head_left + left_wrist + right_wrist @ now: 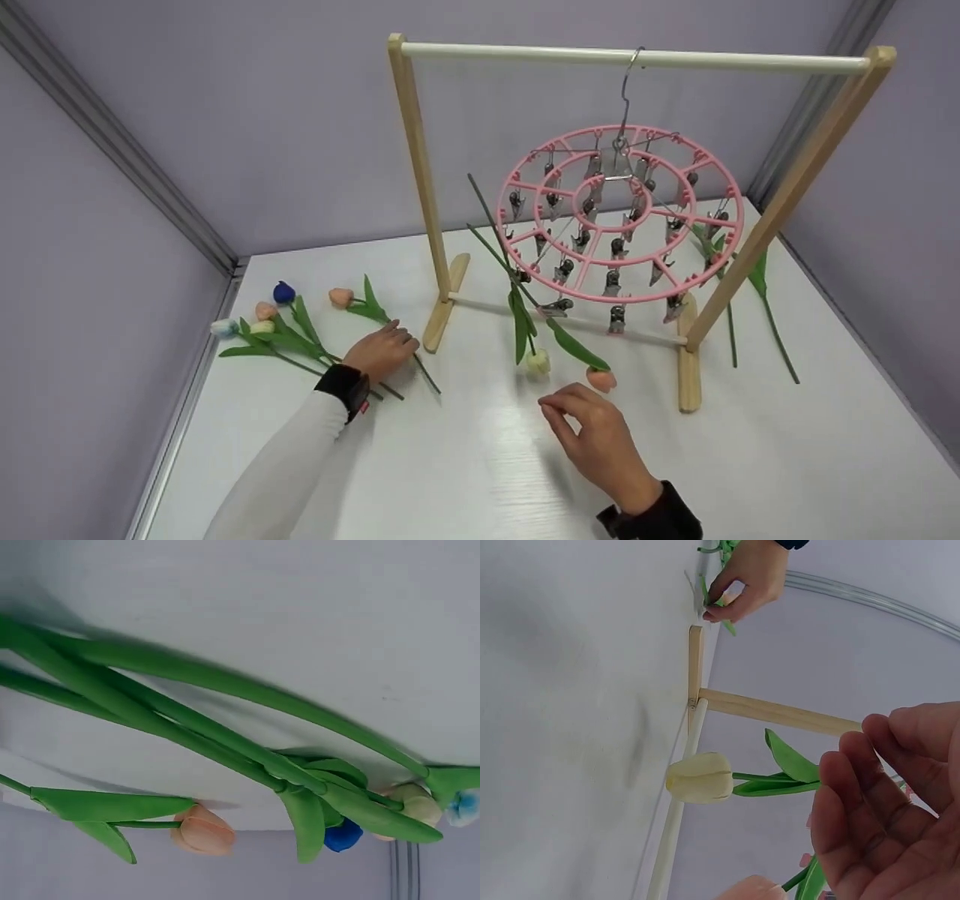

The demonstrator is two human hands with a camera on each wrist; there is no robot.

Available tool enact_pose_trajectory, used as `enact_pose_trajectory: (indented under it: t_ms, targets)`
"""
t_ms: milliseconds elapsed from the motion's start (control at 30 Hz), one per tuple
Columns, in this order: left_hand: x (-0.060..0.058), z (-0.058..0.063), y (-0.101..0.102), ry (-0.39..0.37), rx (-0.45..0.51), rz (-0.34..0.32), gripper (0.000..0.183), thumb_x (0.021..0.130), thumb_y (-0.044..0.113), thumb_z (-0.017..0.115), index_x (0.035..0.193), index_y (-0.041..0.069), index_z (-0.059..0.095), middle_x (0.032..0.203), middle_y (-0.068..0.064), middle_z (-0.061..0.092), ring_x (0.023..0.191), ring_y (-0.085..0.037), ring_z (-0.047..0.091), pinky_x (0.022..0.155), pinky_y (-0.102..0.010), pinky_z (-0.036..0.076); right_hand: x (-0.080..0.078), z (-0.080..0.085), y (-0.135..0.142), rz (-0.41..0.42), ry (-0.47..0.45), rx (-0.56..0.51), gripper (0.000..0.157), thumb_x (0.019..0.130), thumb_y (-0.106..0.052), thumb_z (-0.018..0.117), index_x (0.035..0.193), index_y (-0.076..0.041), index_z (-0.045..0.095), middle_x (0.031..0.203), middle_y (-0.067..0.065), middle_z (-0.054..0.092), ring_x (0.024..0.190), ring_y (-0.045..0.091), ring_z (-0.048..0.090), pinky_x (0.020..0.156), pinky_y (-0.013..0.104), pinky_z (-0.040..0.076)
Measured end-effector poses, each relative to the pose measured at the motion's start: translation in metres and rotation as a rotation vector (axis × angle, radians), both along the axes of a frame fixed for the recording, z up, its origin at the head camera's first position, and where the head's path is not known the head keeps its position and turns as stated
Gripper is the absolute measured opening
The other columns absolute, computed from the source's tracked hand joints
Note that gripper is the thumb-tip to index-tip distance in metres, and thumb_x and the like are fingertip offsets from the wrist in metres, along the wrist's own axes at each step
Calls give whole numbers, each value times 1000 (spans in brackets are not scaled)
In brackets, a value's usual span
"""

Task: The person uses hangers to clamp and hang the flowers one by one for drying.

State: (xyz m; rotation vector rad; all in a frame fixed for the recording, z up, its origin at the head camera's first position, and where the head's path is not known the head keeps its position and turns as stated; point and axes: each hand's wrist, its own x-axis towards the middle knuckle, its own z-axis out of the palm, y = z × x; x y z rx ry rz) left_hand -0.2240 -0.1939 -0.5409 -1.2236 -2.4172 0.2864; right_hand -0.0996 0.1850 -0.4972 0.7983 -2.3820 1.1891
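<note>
With its thumb and fingertips my left hand (381,352) pinches the stem of a peach tulip (341,298) lying on the left of the table. Blue (283,292), pale yellow, light-blue (223,328) and another peach tulip lie bunched beside it, their stems crossing near my wrist. My right hand (600,439) is raised in front of the rack, fingers loosely bent and holding nothing. Just beyond it, a cream tulip (538,361) and a peach tulip (600,379) hang head down from the near-left side of a pink round clip hanger (637,299).
The hanger hooks over the white bar (510,51) of a wooden stand, with several metal clips below its rings. Wooden feet (688,375) rest on the white table (465,465). More green stems (780,337) show behind the right post. Walls enclose the back and sides.
</note>
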Motion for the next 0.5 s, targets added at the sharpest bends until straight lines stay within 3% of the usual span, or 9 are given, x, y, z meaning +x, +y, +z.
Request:
enact_pose_trajectory:
  t_ms: [133,367,500]
  targets:
    - [15,18,6,38,170,-15,25,78,-17,72,92,1,61,90,-13,66,88,-26,67,97,-42,51,5,4,2,-20,-22,12,15,89,-5,74,99,-17,75,92,-12,64,85,2,61,68,24,52]
    - [46,74,30,168,429,-34,27,78,-20,71,97,-3,64,99,-14,68,93,-26,69,96,-41,52,12,14,7,-38,-30,12,17,87,-2,76,98,-15,75,93,-12,64,84,2,62,69,26,55]
    - [63,102,41,197,655,-45,25,79,-19,72,99,-5,67,99,-16,70,92,-28,70,94,-42,53,13,20,10,-38,-39,8,17,88,-2,75,99,-14,75,94,-11,65,84,1,63,69,26,55]
